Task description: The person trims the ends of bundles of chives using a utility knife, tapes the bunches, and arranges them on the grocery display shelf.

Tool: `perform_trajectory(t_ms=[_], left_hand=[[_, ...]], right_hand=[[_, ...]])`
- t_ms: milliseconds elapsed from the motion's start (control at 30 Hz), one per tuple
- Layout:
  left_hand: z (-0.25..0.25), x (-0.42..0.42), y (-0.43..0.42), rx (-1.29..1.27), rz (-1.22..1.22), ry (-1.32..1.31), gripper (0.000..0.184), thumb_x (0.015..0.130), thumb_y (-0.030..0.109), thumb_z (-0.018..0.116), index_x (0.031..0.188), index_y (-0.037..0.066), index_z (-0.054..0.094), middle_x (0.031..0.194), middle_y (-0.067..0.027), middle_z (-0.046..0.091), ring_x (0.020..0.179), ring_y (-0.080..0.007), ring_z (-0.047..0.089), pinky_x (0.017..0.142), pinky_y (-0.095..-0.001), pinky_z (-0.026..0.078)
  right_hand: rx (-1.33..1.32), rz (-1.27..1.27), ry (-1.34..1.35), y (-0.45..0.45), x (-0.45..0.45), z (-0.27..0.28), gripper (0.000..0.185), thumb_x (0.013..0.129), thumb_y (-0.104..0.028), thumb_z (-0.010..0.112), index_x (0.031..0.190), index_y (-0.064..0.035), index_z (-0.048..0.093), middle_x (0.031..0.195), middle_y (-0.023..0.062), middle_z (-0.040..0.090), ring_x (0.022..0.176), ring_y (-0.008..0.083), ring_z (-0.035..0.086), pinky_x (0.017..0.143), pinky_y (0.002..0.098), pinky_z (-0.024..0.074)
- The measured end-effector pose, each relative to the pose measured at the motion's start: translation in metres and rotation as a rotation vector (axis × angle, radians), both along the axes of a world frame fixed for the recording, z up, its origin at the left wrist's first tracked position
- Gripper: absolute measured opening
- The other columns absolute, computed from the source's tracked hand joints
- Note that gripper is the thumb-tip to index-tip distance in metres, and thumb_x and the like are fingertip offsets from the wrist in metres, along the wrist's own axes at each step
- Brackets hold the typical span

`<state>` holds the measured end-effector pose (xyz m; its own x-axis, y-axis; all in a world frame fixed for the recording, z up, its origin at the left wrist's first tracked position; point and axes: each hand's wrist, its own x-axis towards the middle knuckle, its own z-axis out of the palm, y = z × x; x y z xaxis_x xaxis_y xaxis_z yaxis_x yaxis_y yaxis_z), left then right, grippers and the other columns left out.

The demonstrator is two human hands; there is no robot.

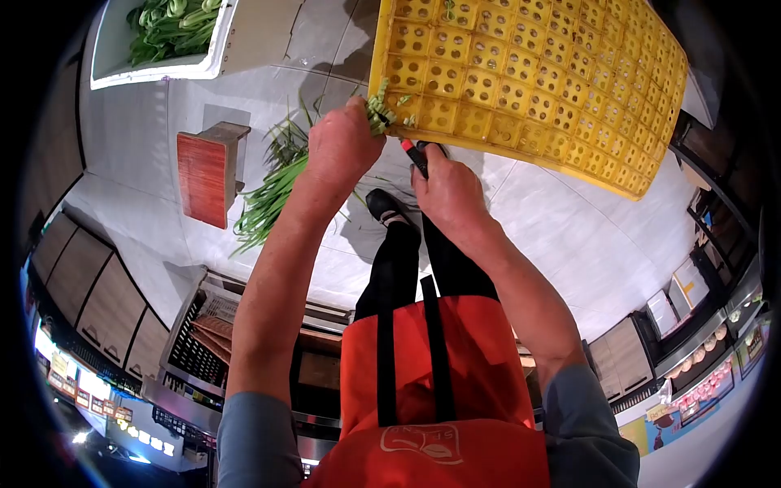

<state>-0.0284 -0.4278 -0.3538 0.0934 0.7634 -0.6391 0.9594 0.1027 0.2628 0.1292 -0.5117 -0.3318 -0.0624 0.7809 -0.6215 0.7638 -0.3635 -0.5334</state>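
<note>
My left hand (346, 142) is closed around a bunch of long green leafy stalks (281, 183). The leaves hang down to the left, and the pale cut-looking ends stick out past my fingers at the corner of an upright yellow perforated plastic crate (464, 77). In my right hand (451, 191) is a slim black tool with a red end (415, 157), its tip close to the stalk ends. Its working part cannot be made out, so its kind is unclear. A few small green bits lie on the crate near its corner.
A white foam box (154, 80) of leafy greens (175, 32) stands at the upper left. A small stool with a red-brown seat (203, 179) is on the grey tiled floor (602, 236). Behind me are cabinets (110, 301) and a dark rack with baskets (203, 350).
</note>
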Motion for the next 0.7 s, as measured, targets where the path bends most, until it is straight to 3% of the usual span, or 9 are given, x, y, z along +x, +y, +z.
perform_trajectory(t_ms=[267,700], left_hand=[[-0.008,-0.005,-0.007,0.069,0.008,-0.068,0.033,0.075,0.018,0.072,0.102,0.004,0.059,0.086,-0.0203,0.069,0.088,-0.041,0.066,0.077,-0.0494,0.053],[-0.01,-0.007,-0.007,0.103,-0.033,-0.072,0.031,0.078,0.02,0.074,0.097,0.003,0.055,0.084,-0.0207,0.068,0.084,-0.0406,0.067,0.072,-0.0492,0.053]], right_hand=[[0.169,-0.036,0.066,-0.003,-0.004,-0.012,0.024,0.087,-0.017,0.065,0.1,-0.0024,0.051,0.07,0.0205,0.065,0.069,0.0423,0.065,0.064,0.0527,0.0512],[0.023,0.069,-0.028,0.025,-0.01,-0.002,0.022,0.086,-0.015,0.067,0.095,0.0013,0.054,0.071,0.0236,0.065,0.073,0.0425,0.066,0.068,0.0512,0.0527]])
